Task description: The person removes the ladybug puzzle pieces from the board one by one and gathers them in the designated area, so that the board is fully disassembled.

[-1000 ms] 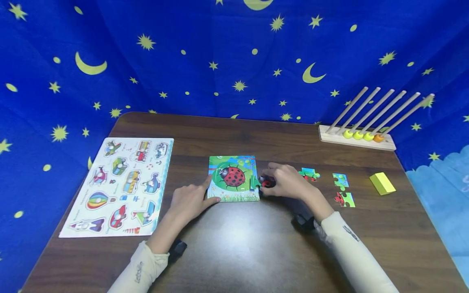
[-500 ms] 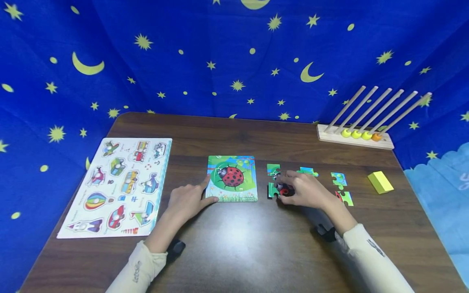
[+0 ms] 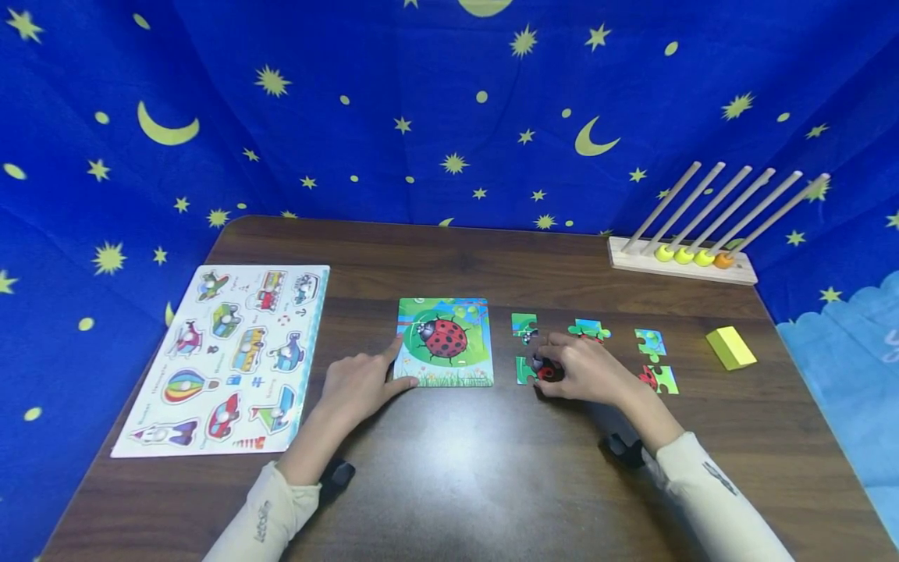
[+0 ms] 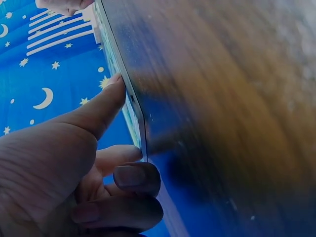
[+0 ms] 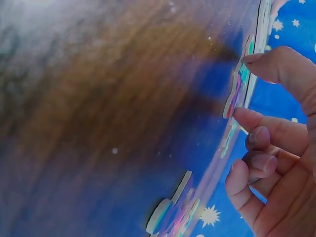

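A: Starting on the left?

B: Touching the ladybug board (image 3: 444,340) with the left hand (image 3: 358,384), forefinger against its left edge, thumb at its lower left corner. Reaching out with just those two; curling the rest loosely, judging by the left wrist view.

A: And on the right?

B: Pinching a puzzle piece (image 3: 524,371) between thumb and forefinger of the right hand (image 3: 588,368), to the right of the ladybug board and apart from it. Showing green, dark and red. Resting on the desk (image 3: 449,499) or held barely above: can't tell which.

A: Lying close by?

B: Just beyond it, a green piece (image 3: 521,323). Past the knuckles, a blue, green and red piece (image 3: 588,328). Farther right, a blue-and-green piece (image 3: 650,343), with a red-and-green piece (image 3: 667,380) near its lower edge.

A: And farther out?

B: At far right, a yellow block (image 3: 731,348). Near the back edge, a peg rack (image 3: 623,260) with yellow and orange beads. Over on the left, a vehicle board (image 3: 239,339). Behind everything, a starry blue curtain (image 3: 393,70).
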Demonstrator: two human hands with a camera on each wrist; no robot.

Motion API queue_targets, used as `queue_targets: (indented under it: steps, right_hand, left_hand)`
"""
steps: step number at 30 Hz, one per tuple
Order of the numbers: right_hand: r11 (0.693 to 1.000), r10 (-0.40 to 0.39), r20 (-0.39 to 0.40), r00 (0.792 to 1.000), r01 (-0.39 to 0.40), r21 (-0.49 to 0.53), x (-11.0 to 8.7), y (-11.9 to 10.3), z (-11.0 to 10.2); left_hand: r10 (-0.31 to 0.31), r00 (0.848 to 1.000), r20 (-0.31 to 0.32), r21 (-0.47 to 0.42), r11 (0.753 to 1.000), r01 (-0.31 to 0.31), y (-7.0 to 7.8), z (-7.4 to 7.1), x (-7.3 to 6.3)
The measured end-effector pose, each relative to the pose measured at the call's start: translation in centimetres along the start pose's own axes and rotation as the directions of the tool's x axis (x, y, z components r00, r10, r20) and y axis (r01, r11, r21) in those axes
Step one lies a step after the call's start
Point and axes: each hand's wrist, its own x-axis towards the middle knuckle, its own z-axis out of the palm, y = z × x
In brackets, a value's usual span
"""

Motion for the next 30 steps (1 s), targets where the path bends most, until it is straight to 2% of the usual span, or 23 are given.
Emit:
queue_targets:
  steps: [5,11,15,21,30]
  right_hand:
    - [1.000,-0.006,-0.029,1.000,0.007,0.027,-0.1,-0.2,0.1]
    - [0.997,-0.052,-0.070,0.996,0.056,0.058,0.6,-1.4,0.4]
    - [0.996,-0.047,-0.050,0.998,0.050,0.079,1.9,-2.8,0.3]
    - [0.995,-0.046,0.014,0.999,0.044,0.087,4.3,-4.7,0.4]
    - [0.998,-0.032,0.077,0.996,0.028,0.055,6.5,-6.1,1.0]
  left_hand:
    - [0.023,1.000,-0.019,0.016,1.000,-0.022,0.6,-0.2,-0.2]
    - [0.098,0.995,-0.016,0.038,0.994,-0.098,2.6,-0.1,-0.4]
    - [0.131,0.991,-0.011,0.061,0.990,-0.130,3.8,0.3,-0.2]
    - [0.135,0.991,-0.017,0.102,0.986,-0.133,5.0,0.6,0.2]
    - [0.141,0.990,-0.033,0.107,0.985,-0.137,5.2,0.8,0.4]
